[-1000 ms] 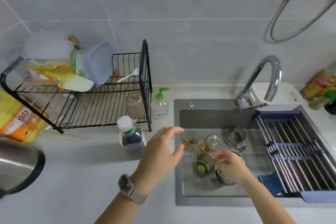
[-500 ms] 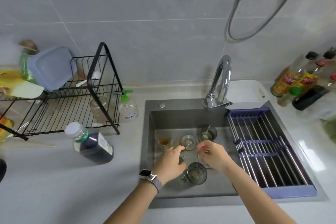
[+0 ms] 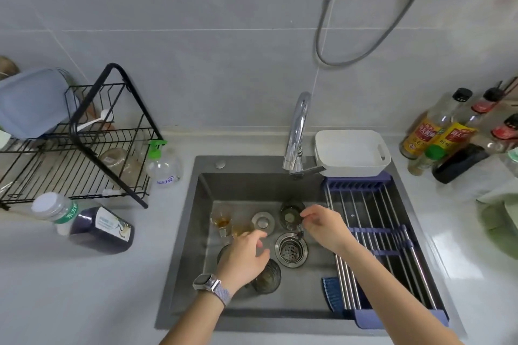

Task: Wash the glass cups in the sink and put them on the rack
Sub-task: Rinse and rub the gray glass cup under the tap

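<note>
Glass cups cluster round the round steel drain strainer (image 3: 291, 249) on the grey sink (image 3: 196, 232) floor: a ribbed clear tumbler (image 3: 267, 276) stands upright just beneath the left hand (image 3: 246, 258), the nearer one, its fingers loosely spread; the right hand (image 3: 325, 225) pinches something small beside the dark glass mug (image 3: 290, 214).

Bare forearms; left wrist wears a watch (image 3: 204, 282) with seemingly woven grey band.
</note>
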Demonstrator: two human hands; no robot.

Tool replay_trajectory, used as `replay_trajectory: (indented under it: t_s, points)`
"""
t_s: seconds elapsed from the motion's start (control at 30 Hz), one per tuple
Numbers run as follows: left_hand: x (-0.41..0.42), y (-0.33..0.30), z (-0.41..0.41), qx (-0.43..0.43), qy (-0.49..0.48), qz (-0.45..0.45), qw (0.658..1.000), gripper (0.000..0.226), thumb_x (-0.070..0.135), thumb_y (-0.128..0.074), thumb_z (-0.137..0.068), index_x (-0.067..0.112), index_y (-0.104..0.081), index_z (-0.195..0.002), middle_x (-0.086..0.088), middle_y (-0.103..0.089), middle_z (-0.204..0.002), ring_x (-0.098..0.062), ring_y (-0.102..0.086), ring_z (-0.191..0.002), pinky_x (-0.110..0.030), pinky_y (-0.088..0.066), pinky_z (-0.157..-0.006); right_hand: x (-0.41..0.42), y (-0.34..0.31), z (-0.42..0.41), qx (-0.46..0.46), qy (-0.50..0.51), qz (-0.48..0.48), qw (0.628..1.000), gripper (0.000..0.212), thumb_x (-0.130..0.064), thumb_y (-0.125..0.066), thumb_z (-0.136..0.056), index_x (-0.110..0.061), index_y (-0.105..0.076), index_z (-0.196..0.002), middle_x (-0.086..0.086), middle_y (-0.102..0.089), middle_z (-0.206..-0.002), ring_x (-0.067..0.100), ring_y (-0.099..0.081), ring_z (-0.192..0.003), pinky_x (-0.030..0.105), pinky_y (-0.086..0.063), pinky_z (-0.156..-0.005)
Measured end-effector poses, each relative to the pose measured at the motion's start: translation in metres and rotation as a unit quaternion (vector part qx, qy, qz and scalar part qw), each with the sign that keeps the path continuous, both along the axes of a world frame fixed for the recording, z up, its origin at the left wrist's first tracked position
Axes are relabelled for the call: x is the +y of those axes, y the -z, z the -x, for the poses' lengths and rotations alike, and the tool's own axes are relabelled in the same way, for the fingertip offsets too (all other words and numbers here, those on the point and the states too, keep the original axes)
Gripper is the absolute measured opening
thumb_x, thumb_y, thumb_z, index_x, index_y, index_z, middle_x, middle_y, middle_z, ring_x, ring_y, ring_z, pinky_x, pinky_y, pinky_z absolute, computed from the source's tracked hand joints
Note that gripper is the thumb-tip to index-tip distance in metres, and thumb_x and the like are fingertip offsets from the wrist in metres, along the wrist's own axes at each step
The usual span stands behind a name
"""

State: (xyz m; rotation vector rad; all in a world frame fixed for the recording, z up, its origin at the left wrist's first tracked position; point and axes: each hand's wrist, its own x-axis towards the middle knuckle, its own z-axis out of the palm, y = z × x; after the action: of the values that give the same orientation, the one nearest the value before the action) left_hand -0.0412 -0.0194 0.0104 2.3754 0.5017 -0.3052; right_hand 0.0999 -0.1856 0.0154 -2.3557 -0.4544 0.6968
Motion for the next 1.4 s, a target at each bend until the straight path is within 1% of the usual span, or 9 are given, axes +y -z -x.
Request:
replay_trajectory:
  t_s: [0.13, 0.27, 0.33, 0.4, 0.53, 0.8, 0.9, 1.03, 1.4]
  points:
    - [-0.003, 0.001, 0.0, -0.002, -0.019, 0.01, 1.0, 0.038, 0.036, -0.053, -0.094, 0.027, -0.052, -0.131, 0.015, -0.062, -0.108, -0.003, -0.061, -0.095, -0.028, -0.055, -0.085, -0.002, -0.006, -0.031, -0.07, 0.052, -0.032, 0.996, 0.026, -0.01, -0.058, -0.092, -0.013, -0.062, -0.117, 0.002, -0.066, -0.114, 0.01, -0.058, -0.094, 0.019, -0.043, -0.085]
    - [0.003, -0.002, -0.001, -0.008, -0.043, 0.019, 0.999, 0.033, 0.034, -0.052, -0.095, 0.027, -0.056, -0.127, 0.017, -0.062, -0.103, 0.0, -0.062, -0.094, -0.028, -0.055, -0.085, 0.008, -0.011, -0.065, -0.146, 0.115, -0.05, 0.981, 0.041, -0.013, -0.06, -0.092, -0.011, -0.051, -0.132, 0.009, -0.055, -0.128, 0.014, -0.062, -0.087, 0.027, -0.047, -0.083]
    - [0.008, -0.004, -0.001, -0.01, -0.044, 0.016, 0.999, 0.032, 0.034, -0.051, -0.095, 0.028, -0.057, -0.125, 0.016, -0.063, -0.105, 0.001, -0.061, -0.094, -0.028, -0.056, -0.083, 0.016, -0.013, -0.078, -0.154, 0.104, -0.028, 0.982, 0.046, -0.014, -0.058, -0.094, -0.011, -0.045, -0.138, 0.011, -0.05, -0.136, 0.025, -0.061, -0.106, 0.035, -0.048, -0.094]
    - [0.013, -0.005, -0.002, -0.013, -0.043, 0.011, 0.999, 0.03, 0.034, -0.052, -0.094, 0.03, -0.058, -0.123, 0.016, -0.063, -0.106, 0.001, -0.061, -0.094, -0.029, -0.057, -0.081, 0.025, -0.012, -0.091, -0.151, 0.077, 0.02, 0.985, 0.048, -0.016, -0.057, -0.095, -0.011, -0.043, -0.14, 0.012, -0.047, -0.14, 0.03, -0.052, -0.121, 0.039, -0.044, -0.1]
    - [0.022, -0.001, 0.001, -0.007, -0.04, 0.013, 0.999, 0.03, 0.03, -0.053, -0.094, 0.027, -0.061, -0.122, 0.013, -0.064, -0.109, -0.001, -0.062, -0.093, -0.027, -0.056, -0.083, 0.038, -0.008, -0.101, -0.148, 0.047, 0.079, 0.985, 0.047, -0.019, -0.055, -0.095, -0.011, -0.043, -0.14, 0.012, -0.046, -0.141, 0.032, -0.043, -0.128, 0.044, -0.043, -0.101]
    - [0.034, 0.012, 0.01, 0.005, -0.048, 0.027, 0.998, 0.029, 0.025, -0.054, -0.093, 0.023, -0.063, -0.121, 0.012, -0.065, -0.106, -0.001, -0.063, -0.091, -0.017, -0.053, -0.083, 0.041, 0.012, -0.098, -0.178, 0.041, 0.074, 0.98, 0.035, -0.01, -0.053, -0.096, -0.007, -0.054, -0.13, 0.014, -0.057, -0.13, 0.031, -0.049, -0.121, 0.04, -0.042, -0.102]
    - [0.035, 0.013, 0.01, 0.008, -0.046, 0.027, 0.999, 0.03, 0.025, -0.053, -0.093, 0.025, -0.063, -0.121, 0.013, -0.065, -0.105, -0.001, -0.064, -0.09, -0.017, -0.053, -0.082, 0.04, 0.016, -0.101, -0.169, 0.055, 0.068, 0.982, 0.033, -0.009, -0.052, -0.096, -0.008, -0.055, -0.13, 0.014, -0.061, -0.125, 0.031, -0.057, -0.114, 0.04, -0.049, -0.095]
    - [0.038, 0.014, 0.009, 0.01, -0.054, 0.028, 0.998, 0.028, 0.025, -0.053, -0.093, 0.025, -0.064, -0.119, 0.013, -0.066, -0.104, -0.002, -0.064, -0.089, -0.018, -0.054, -0.082, 0.037, 0.017, -0.108, -0.188, 0.047, 0.079, 0.978, 0.027, -0.008, -0.051, -0.097, -0.009, -0.063, -0.121, 0.016, -0.068, -0.111, 0.033, -0.064, -0.1, 0.04, -0.054, -0.084]
    - [0.042, 0.015, 0.0, 0.017, -0.059, 0.037, 0.997, 0.027, 0.026, -0.054, -0.093, 0.025, -0.063, -0.119, 0.014, -0.065, -0.102, -0.002, -0.063, -0.091, -0.018, -0.054, -0.083, 0.033, 0.02, -0.108, -0.195, 0.036, 0.081, 0.977, 0.026, -0.008, -0.051, -0.097, -0.011, -0.066, -0.118, 0.016, -0.071, -0.107, 0.033, -0.067, -0.095, 0.038, -0.056, -0.083]
